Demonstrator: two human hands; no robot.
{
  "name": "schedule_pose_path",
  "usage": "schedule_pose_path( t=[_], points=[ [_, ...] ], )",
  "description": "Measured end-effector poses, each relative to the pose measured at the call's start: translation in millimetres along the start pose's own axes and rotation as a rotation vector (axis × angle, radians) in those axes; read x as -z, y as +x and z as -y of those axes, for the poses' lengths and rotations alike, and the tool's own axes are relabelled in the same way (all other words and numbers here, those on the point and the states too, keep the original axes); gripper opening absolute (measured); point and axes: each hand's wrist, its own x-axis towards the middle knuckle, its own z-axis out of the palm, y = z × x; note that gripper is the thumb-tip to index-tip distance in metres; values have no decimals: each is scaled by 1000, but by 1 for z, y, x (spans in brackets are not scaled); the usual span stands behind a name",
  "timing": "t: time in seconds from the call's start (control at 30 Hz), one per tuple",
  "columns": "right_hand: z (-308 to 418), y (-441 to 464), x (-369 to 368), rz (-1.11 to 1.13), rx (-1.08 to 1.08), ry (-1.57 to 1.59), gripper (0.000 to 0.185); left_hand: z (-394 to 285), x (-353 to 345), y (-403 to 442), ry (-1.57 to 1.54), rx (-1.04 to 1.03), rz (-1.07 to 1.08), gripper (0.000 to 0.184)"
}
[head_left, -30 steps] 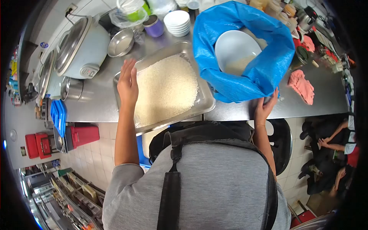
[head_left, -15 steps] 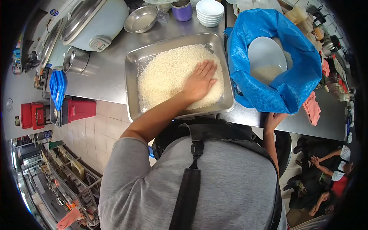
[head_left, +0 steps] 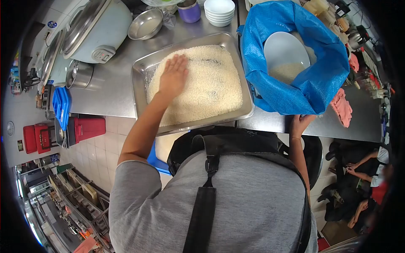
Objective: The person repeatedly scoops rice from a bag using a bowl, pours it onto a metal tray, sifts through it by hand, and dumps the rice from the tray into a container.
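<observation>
Rice [head_left: 202, 101] lies spread over the floor of our steel tray [head_left: 140, 86], which stands along the front edge of the table [head_left: 101, 95]; bare metal shows through the grains in patches near the middle and towards the tray's back edge. Our left hand [head_left: 174, 79] rests palm down on the grains, nearer the tray's left edge, its fingers extended and grasping nothing. Our right hand [head_left: 301, 123] is at the table's front edge, against the underside of the blue bag [head_left: 291, 99]; its fingertips are hidden there, so we cannot tell whether they grip. That bag sits open just beside the tray's right edge, with a white bowl [head_left: 284, 48] tilted inside. Behind the tray, towards the table's back edge, we have a purple cup [head_left: 189, 14] and stacked bowls [head_left: 220, 16]
</observation>
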Motion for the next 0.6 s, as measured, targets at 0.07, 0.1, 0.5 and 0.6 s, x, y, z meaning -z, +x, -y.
schedule_pose_path(
  t=[0.07, 0.1, 0.5, 0.6],
  points=[
    [-2, -1, 0, -7, -1, -5, 67, 18, 3, -16, -15, 40, -18, 49],
    [-2, -1, -1, -10, -1, -7, 67, 26, 4, -24, -21, 62, -26, 49],
    [-4, -3, -4, -40, -14, 64, 59, -20, 7, -59, -452, 282, -104, 61],
    [-9, -3, -1, 11, 19, -57, 60, -46, 2, -25, -332, 270, -97, 63]
  ],
)
